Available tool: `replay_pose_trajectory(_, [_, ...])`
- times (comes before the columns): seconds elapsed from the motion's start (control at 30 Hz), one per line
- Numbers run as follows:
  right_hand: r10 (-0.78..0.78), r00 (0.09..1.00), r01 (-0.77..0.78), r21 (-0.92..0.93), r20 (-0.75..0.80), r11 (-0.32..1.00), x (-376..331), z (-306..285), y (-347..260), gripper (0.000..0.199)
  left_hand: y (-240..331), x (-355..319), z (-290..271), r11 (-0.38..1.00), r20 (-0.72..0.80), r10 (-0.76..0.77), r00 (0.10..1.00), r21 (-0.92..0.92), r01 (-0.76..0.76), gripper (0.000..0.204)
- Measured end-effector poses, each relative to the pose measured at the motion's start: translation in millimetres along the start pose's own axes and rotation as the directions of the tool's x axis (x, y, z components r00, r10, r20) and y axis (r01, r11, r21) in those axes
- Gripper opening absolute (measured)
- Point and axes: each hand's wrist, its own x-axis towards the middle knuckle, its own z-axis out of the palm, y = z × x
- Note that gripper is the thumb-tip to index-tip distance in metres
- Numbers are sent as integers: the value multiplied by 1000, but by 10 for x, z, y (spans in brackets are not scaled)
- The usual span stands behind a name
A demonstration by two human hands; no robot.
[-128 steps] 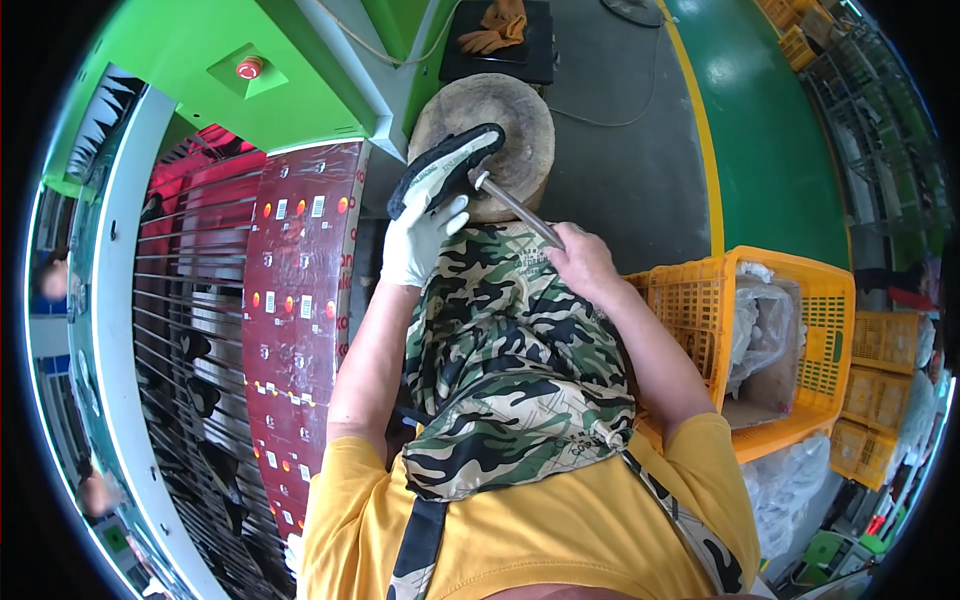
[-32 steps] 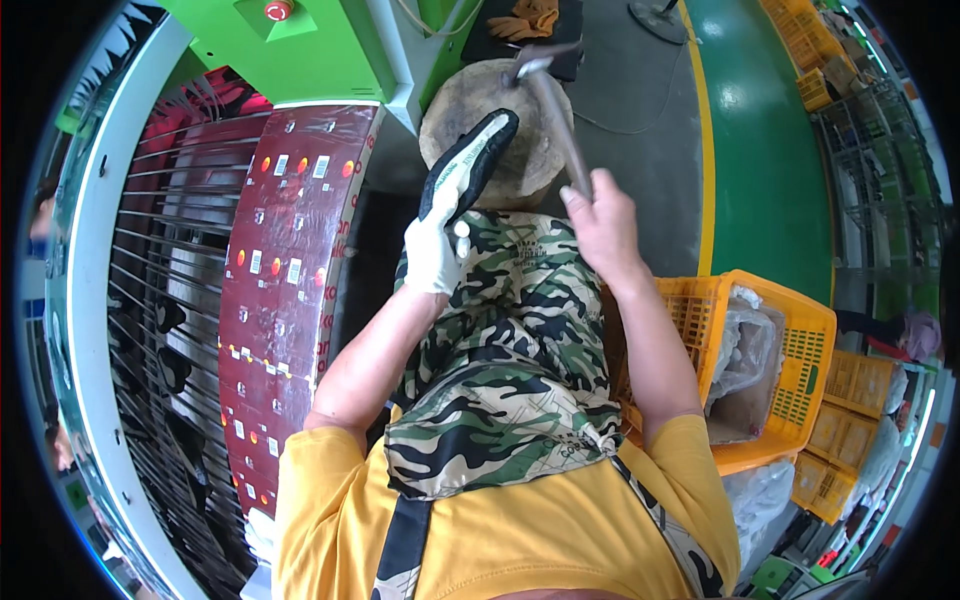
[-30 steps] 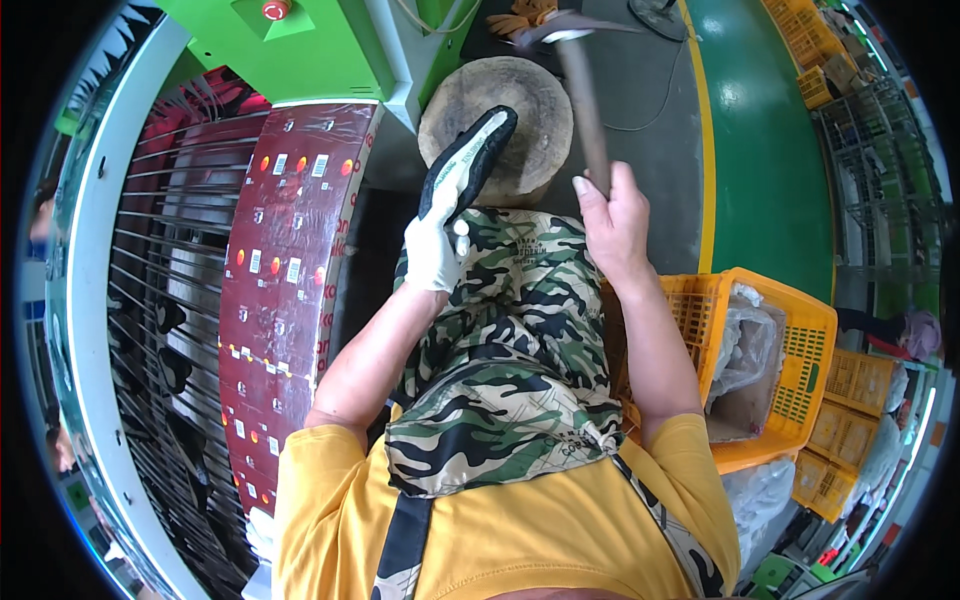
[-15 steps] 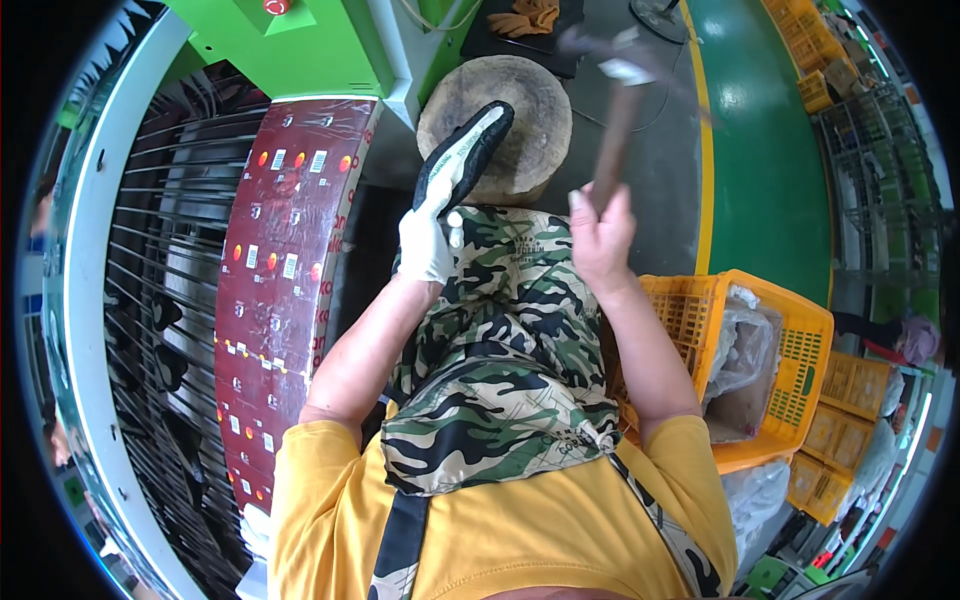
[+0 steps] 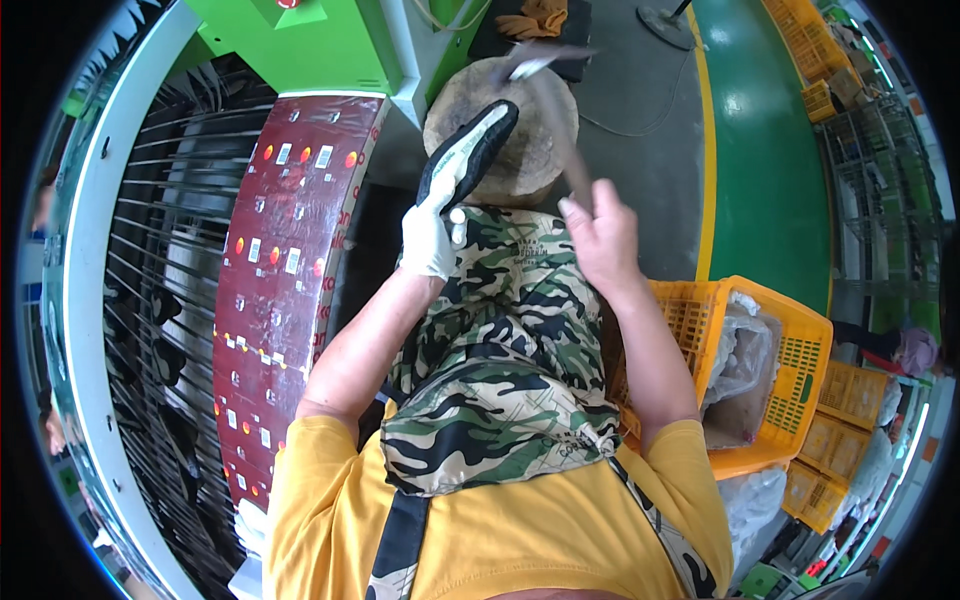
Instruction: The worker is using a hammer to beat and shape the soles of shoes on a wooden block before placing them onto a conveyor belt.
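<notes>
I have the camouflage apron (image 5: 500, 350) nearest, at 6 o'clock, and a yellow-orange crate (image 5: 735, 462) with clear plastic inside it between 3 and 4. At 11 o'clock my white-gloved left hand (image 5: 428, 240) has its grip closed round a black-and-white shoe (image 5: 468, 155), tip toward 1 o'clock over the round wooden block (image 5: 455, 105) at 12. At 2 o'clock my bare right hand (image 5: 605, 240) grips a hammer (image 5: 562, 130) angled toward 11; its head is blurred above the block's far side, contact unclear to me. Farther off, at 12, lie orange gloves (image 5: 540, 18).
</notes>
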Motion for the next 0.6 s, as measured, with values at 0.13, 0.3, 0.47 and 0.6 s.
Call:
replay_pose_trajectory(0.13, [-87,975,118,145,-203,982,-66,135,101,25,49,-10,50,999,-14,18,1000,47,-18,33])
replay_pose_trajectory(0.3, [91,989,-74,-140,115,987,-160,303,320,25,91,-93,-49,992,-106,35,994,121,-22,19])
replay_pose_trajectory(0.47, [7,1000,-7,-196,1,981,-288,580,1096,22,-91,-50,-229,998,-68,28,997,-56,-32,23])
replay_pose_trajectory(0.6, [512,831,-529,23,220,849,-270,600,1037,15,89,-461,-644,973,7,-4,1000,-230,6,35])
